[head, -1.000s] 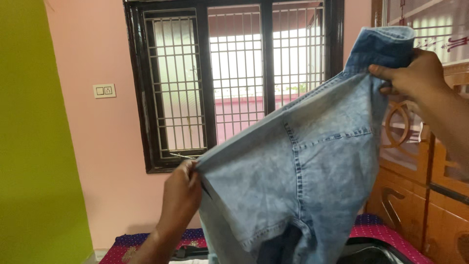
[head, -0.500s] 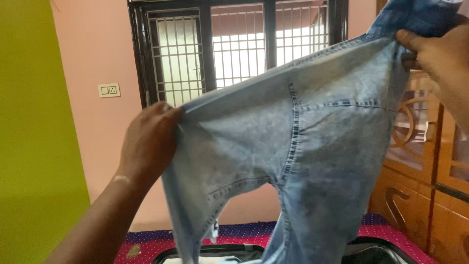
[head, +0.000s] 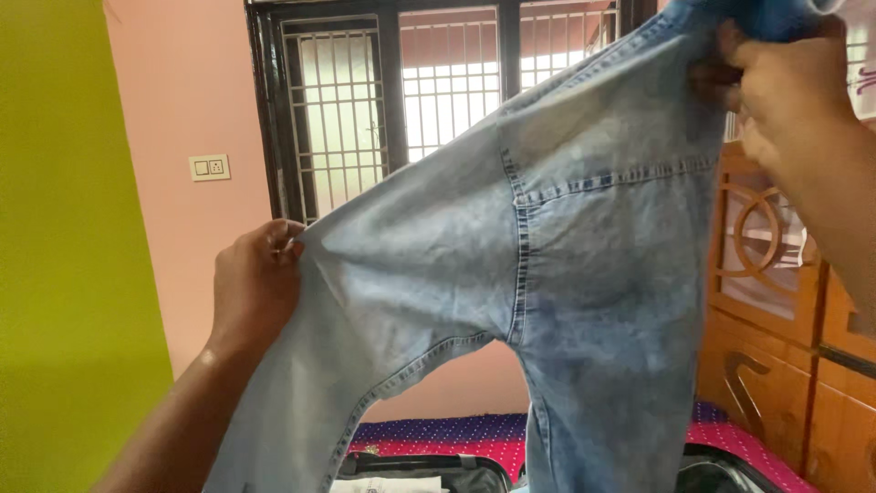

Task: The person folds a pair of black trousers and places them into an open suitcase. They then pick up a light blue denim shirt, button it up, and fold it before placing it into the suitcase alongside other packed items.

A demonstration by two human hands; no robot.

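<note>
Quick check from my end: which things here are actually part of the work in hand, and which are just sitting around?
In hand:
- light blue jeans, held up spread
- left hand, gripping the lower edge
- right hand, gripping the upper edge

Just around:
- open suitcase below
- patterned bedspread
- barred window
- wall switch
- wooden cabinet

- You have just one camera, and it sits on your head.
- It looks straight ahead across the room, not down, at the pink wall point(head: 182, 110) and the barred window point(head: 438, 91).
- It is very close to the jeans point(head: 511, 274), which fill most of the view.
- Your left hand point(head: 254, 285) shows at the left, your right hand point(head: 783, 87) at the top right corner.
- The bottom edge just catches the open suitcase point(head: 429, 470).
</note>
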